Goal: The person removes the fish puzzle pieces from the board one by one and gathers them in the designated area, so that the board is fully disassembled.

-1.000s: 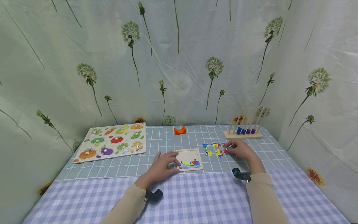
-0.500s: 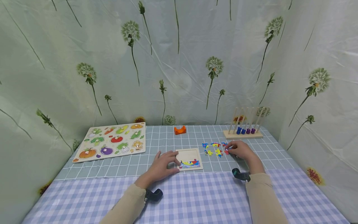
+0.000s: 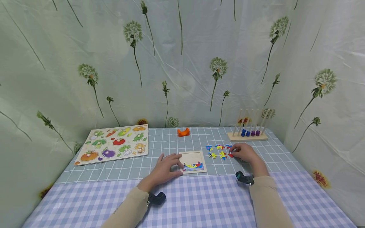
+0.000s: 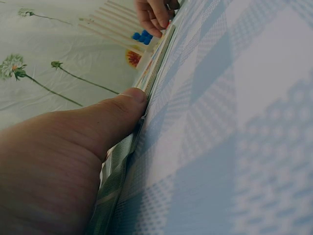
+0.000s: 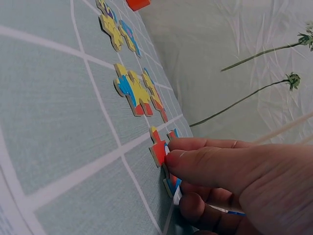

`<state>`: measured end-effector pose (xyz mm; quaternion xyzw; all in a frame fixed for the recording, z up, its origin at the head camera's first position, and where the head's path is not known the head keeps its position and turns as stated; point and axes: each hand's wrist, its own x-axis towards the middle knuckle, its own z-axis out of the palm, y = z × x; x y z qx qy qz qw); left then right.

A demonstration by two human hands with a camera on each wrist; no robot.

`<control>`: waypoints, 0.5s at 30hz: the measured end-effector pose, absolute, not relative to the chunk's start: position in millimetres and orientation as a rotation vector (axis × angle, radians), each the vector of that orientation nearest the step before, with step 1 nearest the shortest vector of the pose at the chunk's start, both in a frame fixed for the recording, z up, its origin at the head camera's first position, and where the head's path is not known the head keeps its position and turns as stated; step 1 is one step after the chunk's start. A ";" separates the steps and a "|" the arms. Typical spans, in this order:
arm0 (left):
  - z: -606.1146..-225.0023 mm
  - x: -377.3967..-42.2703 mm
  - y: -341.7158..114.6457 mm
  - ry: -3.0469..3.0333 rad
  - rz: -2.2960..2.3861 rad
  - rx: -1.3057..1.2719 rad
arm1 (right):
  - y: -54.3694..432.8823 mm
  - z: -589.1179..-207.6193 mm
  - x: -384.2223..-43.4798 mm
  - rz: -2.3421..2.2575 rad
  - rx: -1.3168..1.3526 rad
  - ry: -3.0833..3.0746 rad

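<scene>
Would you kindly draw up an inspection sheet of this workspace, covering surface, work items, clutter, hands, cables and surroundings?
Surface: grey-green gridded cloth towards the back, blue-and-white checked cloth in front.
Work items: puzzle frame with fitted pieces along its near side; loose puzzle pieces to its right.
Clutter: vegetable board at left, orange block at back, peg rack with blue and purple beads at back right.
Hands: left hand touches the frame's left side; right hand pinches a partly red piece.
Cables: nothing seen.
Surroundings: dandelion-print curtain behind and at both sides.
</scene>
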<state>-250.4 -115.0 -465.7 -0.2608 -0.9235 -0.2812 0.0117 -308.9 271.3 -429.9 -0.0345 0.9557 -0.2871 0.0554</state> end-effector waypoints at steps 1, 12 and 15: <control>-465.5 -250.4 -115.0 -2.879 -0.876 -0.813 | 271.4 -429.9 -309.0 -0.873 -0.107 2.901; -464.6 -250.5 -114.8 -2.888 -0.870 -0.809 | 269.4 -427.8 -308.7 -0.905 -0.098 2.939; -464.9 -250.5 -114.8 -2.890 -0.872 -0.807 | 268.5 -427.7 -309.3 -0.925 -0.125 2.953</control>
